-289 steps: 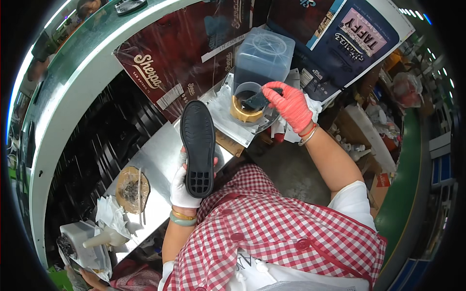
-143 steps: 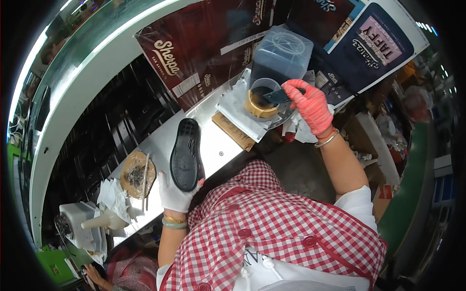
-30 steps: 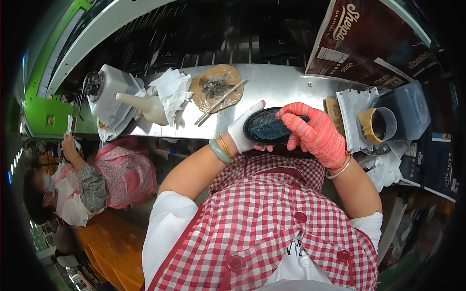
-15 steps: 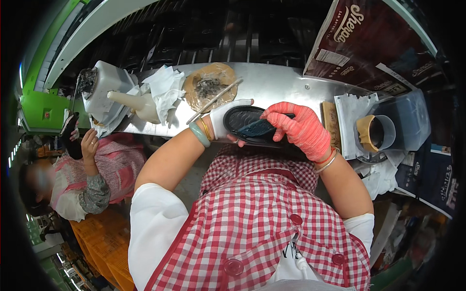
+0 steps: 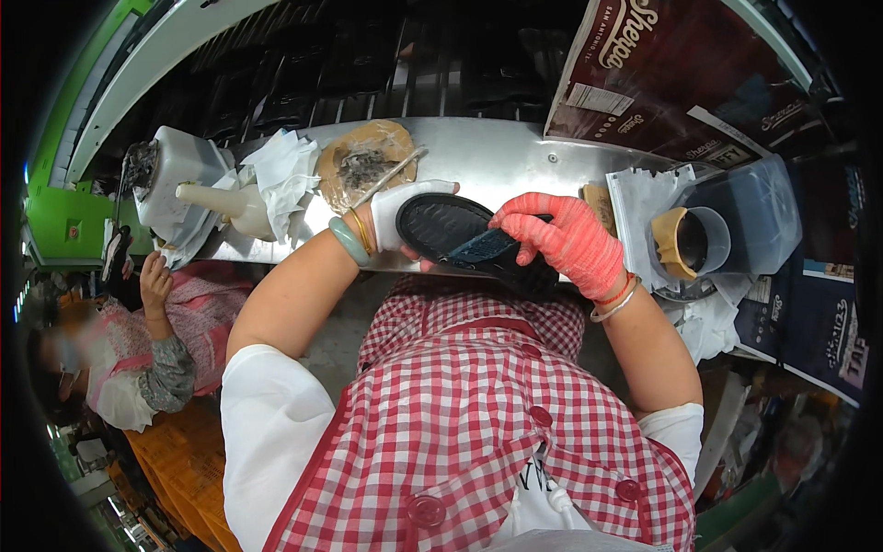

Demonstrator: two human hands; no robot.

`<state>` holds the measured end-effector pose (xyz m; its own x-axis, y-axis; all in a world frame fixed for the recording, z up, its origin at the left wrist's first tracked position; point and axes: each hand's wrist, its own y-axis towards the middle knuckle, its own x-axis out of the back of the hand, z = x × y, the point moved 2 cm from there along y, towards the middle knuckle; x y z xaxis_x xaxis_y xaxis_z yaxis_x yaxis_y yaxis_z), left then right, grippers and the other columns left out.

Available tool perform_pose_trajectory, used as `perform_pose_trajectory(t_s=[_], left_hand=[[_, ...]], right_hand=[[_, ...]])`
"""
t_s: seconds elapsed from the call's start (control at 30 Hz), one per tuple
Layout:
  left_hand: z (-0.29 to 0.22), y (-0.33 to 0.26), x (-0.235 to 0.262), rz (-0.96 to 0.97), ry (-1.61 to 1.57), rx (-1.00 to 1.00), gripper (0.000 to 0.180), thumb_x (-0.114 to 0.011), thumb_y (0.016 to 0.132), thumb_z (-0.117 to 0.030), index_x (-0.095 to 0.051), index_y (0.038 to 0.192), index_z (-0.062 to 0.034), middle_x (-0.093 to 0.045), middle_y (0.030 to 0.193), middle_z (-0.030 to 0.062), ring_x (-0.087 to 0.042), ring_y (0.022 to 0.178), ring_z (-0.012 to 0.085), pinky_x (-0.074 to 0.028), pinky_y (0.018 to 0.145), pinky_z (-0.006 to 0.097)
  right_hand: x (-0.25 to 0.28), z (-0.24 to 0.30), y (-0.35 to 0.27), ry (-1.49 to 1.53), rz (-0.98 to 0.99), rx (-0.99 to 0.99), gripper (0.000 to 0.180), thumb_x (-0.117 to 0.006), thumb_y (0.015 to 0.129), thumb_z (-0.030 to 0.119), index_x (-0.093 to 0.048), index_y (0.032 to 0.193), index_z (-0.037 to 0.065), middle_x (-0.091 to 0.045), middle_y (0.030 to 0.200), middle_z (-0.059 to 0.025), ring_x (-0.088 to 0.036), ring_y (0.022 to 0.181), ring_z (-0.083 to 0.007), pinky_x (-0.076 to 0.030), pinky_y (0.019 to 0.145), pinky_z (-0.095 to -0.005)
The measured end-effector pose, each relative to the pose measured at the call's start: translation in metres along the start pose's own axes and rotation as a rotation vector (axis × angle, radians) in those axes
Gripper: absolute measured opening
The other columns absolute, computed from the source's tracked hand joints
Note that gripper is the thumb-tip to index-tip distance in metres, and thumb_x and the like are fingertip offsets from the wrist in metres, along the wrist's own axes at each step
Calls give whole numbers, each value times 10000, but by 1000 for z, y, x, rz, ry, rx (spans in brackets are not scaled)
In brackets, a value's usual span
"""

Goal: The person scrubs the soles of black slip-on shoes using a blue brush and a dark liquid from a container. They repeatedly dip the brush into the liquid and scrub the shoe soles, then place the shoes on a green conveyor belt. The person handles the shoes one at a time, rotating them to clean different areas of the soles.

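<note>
A black sandal (image 5: 440,221) with a dark blue strap (image 5: 480,246) is held above the near edge of the metal bench, tilted so its upper face shows. My left hand (image 5: 394,213), in a white fingerless glove, grips the sandal's left end from below, its fingers partly hidden underneath. On the other side my right hand (image 5: 559,241), in a coral knit glove, is closed at the right end of the strap. Thumb and fingertips pinch there, and part of the sandal lies behind them.
On the metal bench (image 5: 497,152) lie a thin stick (image 5: 397,172) on a brown round pad (image 5: 342,189), white paper (image 5: 285,170) and a squeeze bottle (image 5: 241,212). A cup (image 5: 727,241) and clear plastic tub (image 5: 768,207) stand right. At left sits a co-worker (image 5: 198,313).
The sandal has tilted, showing more of its upper face. Both hands keep their grip on it. The whole view has shifted, so the bench things appear further left.
</note>
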<state>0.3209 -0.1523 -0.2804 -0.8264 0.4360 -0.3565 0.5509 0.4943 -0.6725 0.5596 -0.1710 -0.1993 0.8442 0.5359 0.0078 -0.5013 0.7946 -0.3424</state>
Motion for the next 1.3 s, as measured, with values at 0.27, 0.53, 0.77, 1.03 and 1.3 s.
perform_pose_trajectory(t_s=[0.27,0.53,0.77,1.03,1.3], left_hand=[[-2,-1,-13,-13,338,-519,496,-407,909,-451,-601,1024,-9,-674,815,147,-637,528,261,-501,459,290],[5,3,1,262,210,-73,643,-680,730,-11,-375,1295,-41,-634,1059,109,-618,924,147,-477,892,291],[1,10,-34,468,-149,10,455,-451,901,-433,-569,1149,-70,-665,973,84,-632,771,169,-507,705,292],[-5,-20,-46,316,-370,24,565,-416,885,-520,-600,1050,-12,-671,800,122,-594,529,207,-454,442,272],[-27,-41,-101,545,-285,-330,740,-557,832,-489,-325,1390,-61,-488,1308,133,-599,1021,235,-560,724,357]], right_hand=[[16,-3,-13,-76,-10,-18,234,-587,860,207,-656,957,6,-632,806,-28,-554,599,-83,-449,600,-212],[39,-9,-51,-79,-119,-86,208,-610,851,189,-664,942,10,-619,784,-17,-546,640,-77,-486,604,-221],[-4,10,-48,-157,-79,608,247,-695,778,91,-659,1012,20,-664,999,-107,-624,914,-207,-483,812,-304],[-8,14,-75,-765,25,811,253,-712,723,128,-649,956,54,-660,990,-111,-629,810,-275,-514,712,-337],[19,10,-130,-122,-859,1018,309,-616,878,260,-615,1034,-6,-653,933,-108,-575,654,-133,-424,538,-231]])
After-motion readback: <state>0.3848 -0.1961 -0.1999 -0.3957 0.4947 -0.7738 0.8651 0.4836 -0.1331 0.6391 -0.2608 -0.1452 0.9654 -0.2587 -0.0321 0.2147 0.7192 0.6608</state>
